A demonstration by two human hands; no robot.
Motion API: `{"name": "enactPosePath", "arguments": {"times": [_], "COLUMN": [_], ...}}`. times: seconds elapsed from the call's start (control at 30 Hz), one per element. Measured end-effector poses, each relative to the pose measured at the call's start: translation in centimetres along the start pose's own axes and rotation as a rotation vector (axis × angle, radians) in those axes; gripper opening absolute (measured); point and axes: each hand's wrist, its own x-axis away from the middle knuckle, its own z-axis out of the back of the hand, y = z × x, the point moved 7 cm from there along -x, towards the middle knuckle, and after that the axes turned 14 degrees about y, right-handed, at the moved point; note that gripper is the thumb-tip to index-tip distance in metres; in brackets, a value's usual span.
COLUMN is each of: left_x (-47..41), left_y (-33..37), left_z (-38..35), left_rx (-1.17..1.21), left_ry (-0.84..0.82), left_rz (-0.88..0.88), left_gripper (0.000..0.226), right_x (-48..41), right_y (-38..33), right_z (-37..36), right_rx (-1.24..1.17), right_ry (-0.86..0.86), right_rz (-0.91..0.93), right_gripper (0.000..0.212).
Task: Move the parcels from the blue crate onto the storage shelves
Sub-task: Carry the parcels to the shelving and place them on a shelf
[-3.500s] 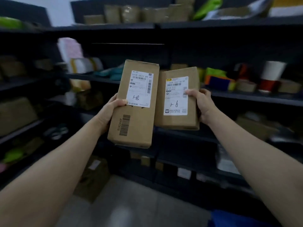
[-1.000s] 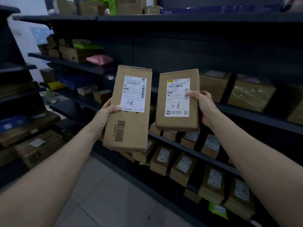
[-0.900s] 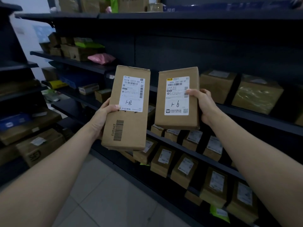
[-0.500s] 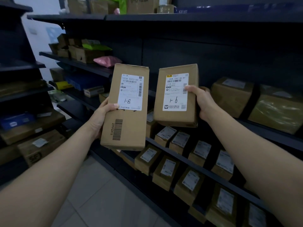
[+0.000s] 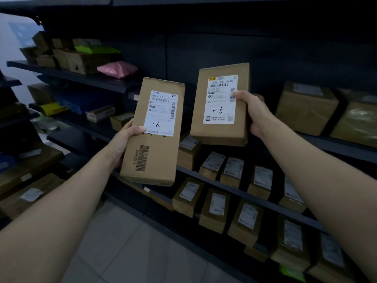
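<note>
My left hand (image 5: 124, 139) grips a tall brown cardboard parcel (image 5: 155, 156) by its left edge; its white label is marked "1-8". My right hand (image 5: 254, 113) holds a second brown parcel (image 5: 219, 131), label marked "1-9", by its right edge. The right parcel is higher and farther forward, in front of the dark storage shelves (image 5: 234, 192). Both parcels are upright in the air, apart from each other. The blue crate is out of view.
Rows of small labelled boxes (image 5: 232, 170) fill the lower shelves. Two large brown boxes (image 5: 306, 107) sit on the shelf at the right. A pink bag (image 5: 117, 69) and green bag (image 5: 95, 50) lie on the upper left shelf. Pale tiled floor (image 5: 132, 252) lies below.
I have moved closer to the shelves. My right hand has pushed the "1-9" parcel forward and away from the "1-8" parcel, which sits lower now.
</note>
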Motion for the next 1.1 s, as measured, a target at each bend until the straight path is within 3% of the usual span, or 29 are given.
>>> {"name": "enactPosePath", "arguments": {"times": [0.17, 0.4, 0.8, 1.1], "left_x": [-2.0, -3.5, -2.7, -6.1], "left_y": [-1.3, -4.8, -14.5, -18.9], "left_z": [4.1, 8.5, 11.4, 13.8], "left_rx": [-0.021, -0.046, -0.052, -0.096], "left_ry": [-0.026, 0.017, 0.091, -0.013], "left_rz": [0.043, 0.114, 0.305, 0.419], "left_gripper": [0.025, 0.034, 0.032, 0.040], "right_x": [0.7, 1.4, 1.4, 0.9], "right_y": [2.3, 6.1, 11.6, 16.2], "right_z": [-3.8, -7.8, -11.2, -13.7], "right_rx": [0.007, 0.047, 0.220, 0.237], "right_ry": [0.011, 0.000, -0.199, -0.101], "right_rz": [-0.022, -0.097, -0.143, -0.177], "right_gripper": [0.084, 0.081, 0.034, 0.050]}}
